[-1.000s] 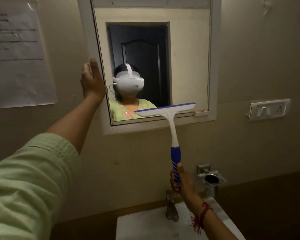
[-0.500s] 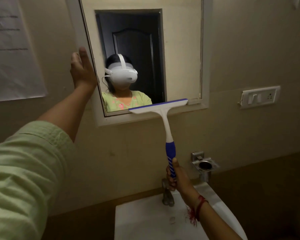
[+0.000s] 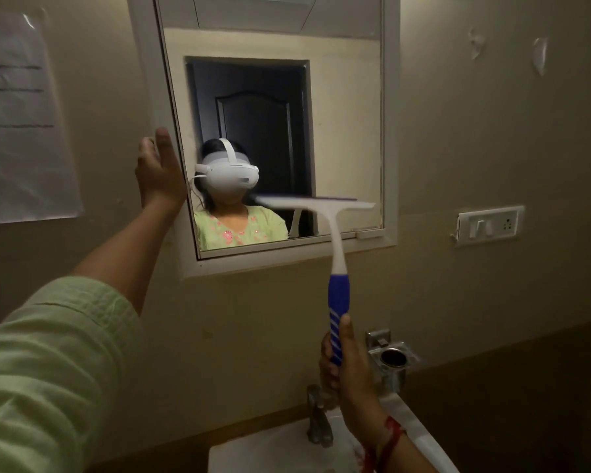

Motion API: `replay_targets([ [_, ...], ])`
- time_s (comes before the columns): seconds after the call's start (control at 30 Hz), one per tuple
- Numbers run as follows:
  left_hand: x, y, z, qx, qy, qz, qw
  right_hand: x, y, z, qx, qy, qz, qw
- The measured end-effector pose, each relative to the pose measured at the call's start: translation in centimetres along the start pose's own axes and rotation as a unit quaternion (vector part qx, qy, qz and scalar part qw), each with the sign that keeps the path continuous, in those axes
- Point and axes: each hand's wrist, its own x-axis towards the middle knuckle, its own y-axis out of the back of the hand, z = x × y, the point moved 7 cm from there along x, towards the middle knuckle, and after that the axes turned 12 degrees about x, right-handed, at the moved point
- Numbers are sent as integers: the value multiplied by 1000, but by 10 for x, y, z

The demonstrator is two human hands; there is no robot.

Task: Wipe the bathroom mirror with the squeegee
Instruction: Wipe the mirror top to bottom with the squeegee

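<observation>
The white-framed mirror [image 3: 345,114] hangs on the beige wall and reflects a person in a white headset. My right hand [image 3: 347,373] grips the blue lower handle of the squeegee [image 3: 336,254]. Its white blade is blurred and lies across the lower right part of the glass, a little above the bottom frame. My left hand [image 3: 159,172] rests with fingers up against the mirror's left frame edge, holding nothing loose.
A white sink [image 3: 273,452] with a metal tap [image 3: 318,421] sits below. A chrome holder [image 3: 389,361] is fixed to the wall right of my right hand. A switch plate [image 3: 490,225] is at right, a paper sheet [image 3: 17,117] at left.
The squeegee blade has moved up from the mirror's bottom frame onto the lower glass and shifted right. The view has tilted up. My left hand stays on the frame.
</observation>
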Motion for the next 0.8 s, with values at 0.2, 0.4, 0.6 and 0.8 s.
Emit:
replay_targets([
  [0.2,-2,1,5,-16,1,-4,1000,27,-52,-91,-10,41,-78,996],
  [0.4,4,-2,2,-36,-26,3,999,60,-102,-195,18,103,-118,987],
  [0.6,2,-1,2,-39,-55,9,998,90,-138,-275,10,149,-120,981],
  [0.8,2,1,0,-34,-65,14,997,117,-139,-303,25,148,-98,984],
])
